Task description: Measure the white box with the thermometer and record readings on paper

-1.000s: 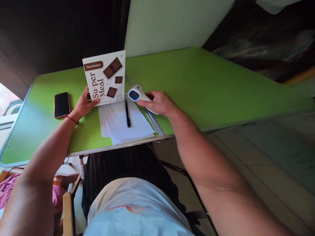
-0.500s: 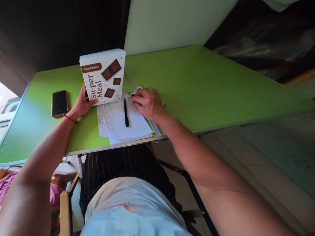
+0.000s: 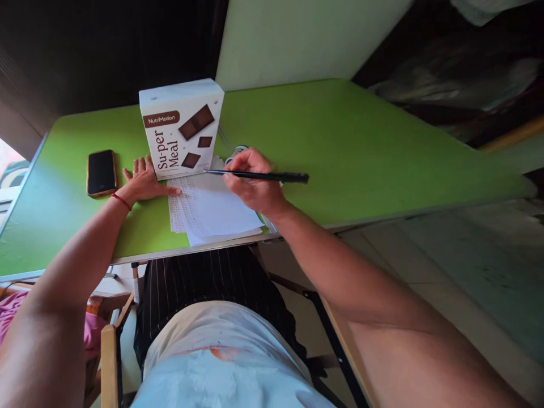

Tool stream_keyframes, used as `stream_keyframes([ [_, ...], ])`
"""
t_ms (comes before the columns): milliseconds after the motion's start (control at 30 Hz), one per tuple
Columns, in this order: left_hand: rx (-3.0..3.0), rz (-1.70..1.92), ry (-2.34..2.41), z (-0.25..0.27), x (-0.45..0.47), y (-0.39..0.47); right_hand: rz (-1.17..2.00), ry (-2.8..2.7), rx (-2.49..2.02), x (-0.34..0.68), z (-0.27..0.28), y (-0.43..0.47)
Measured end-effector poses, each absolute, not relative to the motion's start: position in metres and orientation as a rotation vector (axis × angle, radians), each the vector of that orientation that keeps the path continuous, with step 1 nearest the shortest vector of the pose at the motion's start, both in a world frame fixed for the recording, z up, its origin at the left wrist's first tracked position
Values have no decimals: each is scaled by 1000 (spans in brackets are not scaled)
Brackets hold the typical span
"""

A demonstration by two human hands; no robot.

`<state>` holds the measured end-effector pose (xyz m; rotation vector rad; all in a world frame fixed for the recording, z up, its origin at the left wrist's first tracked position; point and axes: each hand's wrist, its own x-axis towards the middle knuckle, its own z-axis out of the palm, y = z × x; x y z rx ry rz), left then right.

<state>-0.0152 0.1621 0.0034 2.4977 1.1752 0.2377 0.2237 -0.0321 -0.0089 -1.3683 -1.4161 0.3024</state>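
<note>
Evidently the setting-out is done: the white box (image 3: 182,127) stands upright on the green counter (image 3: 361,153), at the far side of the papers (image 3: 225,209), and the black pen (image 3: 289,177) is up in the right hand (image 3: 257,184); that hand's grip is pinched around the pen, whose tip points left near the box's lower right corner, though I cannot tell whether it touches anything; the left hand (image 3: 144,182) has its grip released, fingers spread beside the box, thumb over the papers' left edge; small marks fill the papers' left side, while the bare part shows no strokes, so it looks unwritten as yet; a white-and-blue device (image 3: 238,150) sits partly hidden behind the right hand; a phone (image 3: 101,173) lies beyond the left.
</note>
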Motion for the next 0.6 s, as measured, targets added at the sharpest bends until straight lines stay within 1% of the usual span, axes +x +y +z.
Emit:
stream_keyframes([
  [100, 2461, -4, 1304, 14, -12, 150, 640, -1267, -1283, 202, -11, -28],
  [167, 2467, -32, 1289, 18, -10, 144, 720, -1235, -1304, 193, -16, -27],
  [333, 2463, -83, 1313, 22, -7, 140, 545, -1259, -1439, 189, -28, -33],
  [600, 2474, -109, 1314, 22, -6, 139, 491, -1335, -1433, 189, -28, -33],
])
